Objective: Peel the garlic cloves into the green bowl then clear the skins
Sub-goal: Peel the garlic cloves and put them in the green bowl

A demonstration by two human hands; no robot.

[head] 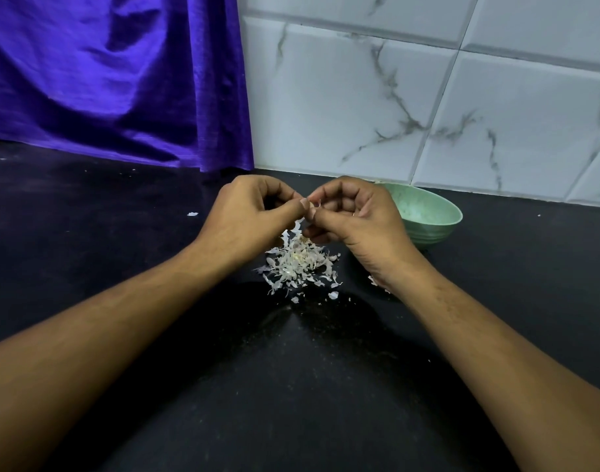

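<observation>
Our left hand (247, 214) and right hand (358, 218) pinch one pale garlic clove (312, 210) over white papery skins (300, 264) beside the round green bowl (436, 229).

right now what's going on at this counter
A person is peeling a garlic clove, pinching it between the left hand and right hand. Loose skins lie in a pile on the black counter just below the hands, not yet cleared. The green bowl sits behind the right hand, near the tiled wall.
</observation>
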